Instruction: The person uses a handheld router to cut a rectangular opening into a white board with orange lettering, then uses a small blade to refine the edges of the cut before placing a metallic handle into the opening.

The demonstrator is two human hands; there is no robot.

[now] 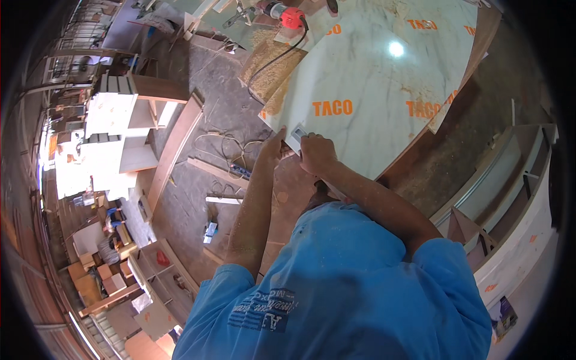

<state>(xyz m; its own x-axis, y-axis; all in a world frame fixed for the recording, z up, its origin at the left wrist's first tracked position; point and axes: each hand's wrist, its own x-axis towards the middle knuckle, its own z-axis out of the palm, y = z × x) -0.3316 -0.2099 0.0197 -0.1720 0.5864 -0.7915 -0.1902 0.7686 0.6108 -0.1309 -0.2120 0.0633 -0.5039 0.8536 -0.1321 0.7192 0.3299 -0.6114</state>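
A large white marble-patterned sheet [366, 141] with orange lettering lies in front of me, dusted with wood shavings. At its near left corner, my right hand [318, 155] is closed around a small flat grey rectangular tool [297, 133], whose exact kind I cannot make out. The tool rests on the sheet at the edge. Just to the left, my left hand [274, 148] grips the sheet's edge, with a finger pointing up along it; its other fingers are partly hidden.
A red power tool [292, 18] with a black cord sits at the far side beside sawdust-covered board [279, 63]. On the floor to the left are a power strip [240, 171], cables and wood strips. Cabinet carcasses stand left [139, 159] and right [501, 186].
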